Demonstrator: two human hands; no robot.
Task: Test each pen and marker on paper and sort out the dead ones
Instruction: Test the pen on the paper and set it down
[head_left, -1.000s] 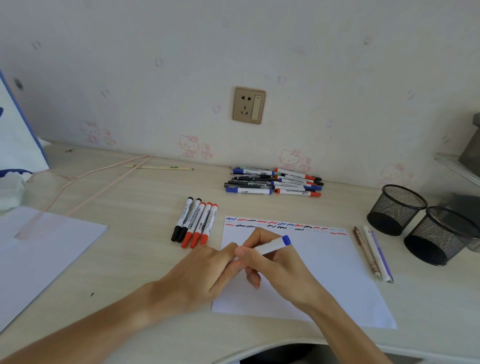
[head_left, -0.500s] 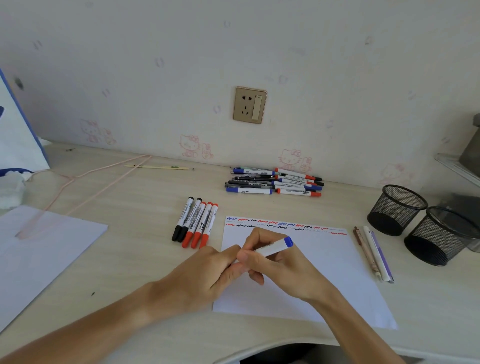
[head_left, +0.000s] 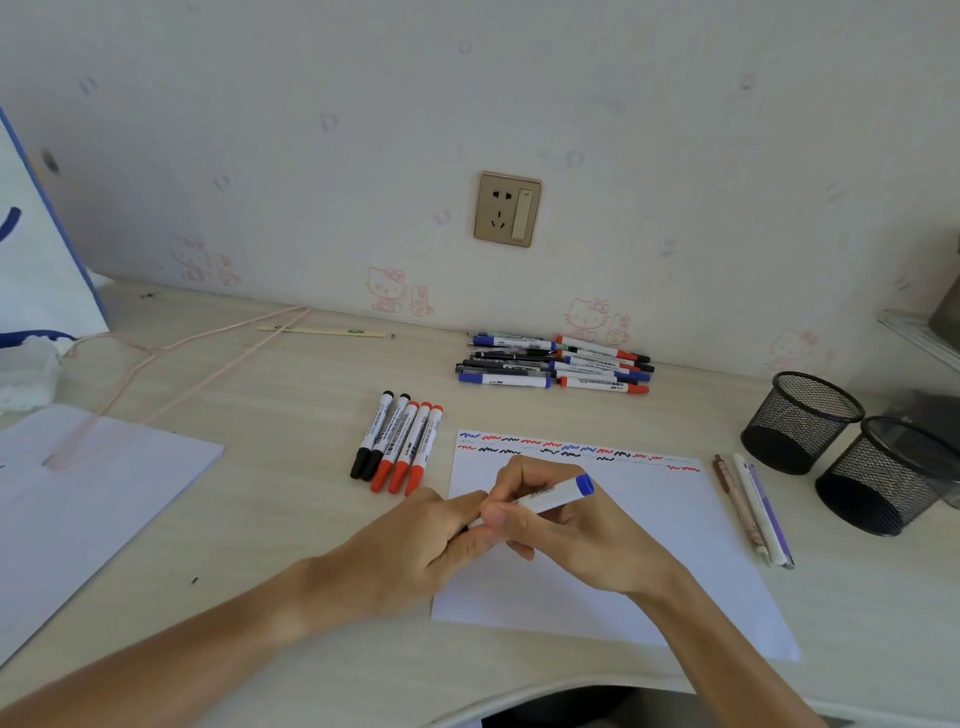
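Observation:
A white marker with a blue end (head_left: 558, 492) lies across both hands over the test paper (head_left: 649, 551). My right hand (head_left: 576, 535) grips its barrel. My left hand (head_left: 421, 545) pinches its near end, which the fingers hide. The paper carries rows of red, blue and black squiggles along its top edge. A row of several markers (head_left: 397, 447), black and red capped, lies left of the paper. A pile of markers and pens (head_left: 556, 366) sits by the wall. Three pens (head_left: 750, 506) lie right of the paper.
Two black mesh pen cups (head_left: 802, 421) (head_left: 888, 475) stand at the right. Another white sheet (head_left: 67, 509) lies at the left, with a pink wire hanger (head_left: 171, 364) on it. A wall socket (head_left: 508, 209) is above the pile. The desk's front edge curves inward below my arms.
Both hands stay joined on the blue marker over the paper; they have shifted only slightly, with the marker's blue end a little lower.

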